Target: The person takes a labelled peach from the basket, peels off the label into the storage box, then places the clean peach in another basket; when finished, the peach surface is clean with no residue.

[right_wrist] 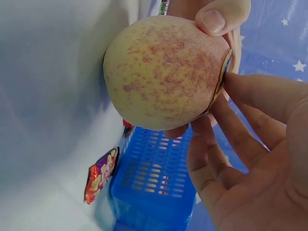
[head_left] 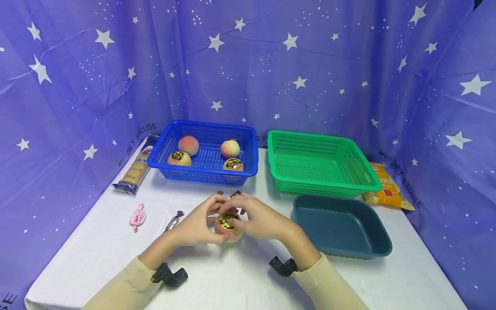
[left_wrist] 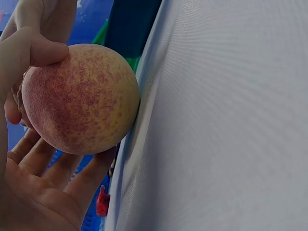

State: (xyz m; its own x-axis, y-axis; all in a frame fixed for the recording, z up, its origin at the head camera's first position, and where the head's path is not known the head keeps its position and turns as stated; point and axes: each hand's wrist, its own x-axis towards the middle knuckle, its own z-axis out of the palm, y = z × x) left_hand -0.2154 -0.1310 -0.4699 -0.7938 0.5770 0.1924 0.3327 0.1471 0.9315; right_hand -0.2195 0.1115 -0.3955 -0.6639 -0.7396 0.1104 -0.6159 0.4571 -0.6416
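A peach (head_left: 231, 237) with a black-and-gold label (head_left: 224, 221) on top sits between both hands, low over the white table. My left hand (head_left: 196, 224) holds it from the side, thumb (left_wrist: 50, 52) pressed against the skin and fingers reaching around behind. From the other side, my right hand (head_left: 263, 217) bends its fingers over the peach, with its thumb (right_wrist: 255, 91) at the label's edge. Behind the hands lie small dark-wrapped candies (head_left: 235, 194), partly hidden. A purple-wrapped candy (head_left: 174, 220) is beside the left wrist.
Several peaches lie in a blue basket (head_left: 201, 175) at the back. Right of it stands a green basket (head_left: 325, 186), with a dark teal tray (head_left: 341, 228) in front. A pink-wrapped candy (head_left: 137, 217) and pasta pack (head_left: 136, 168) are left; a yellow packet (head_left: 389, 189) is right.
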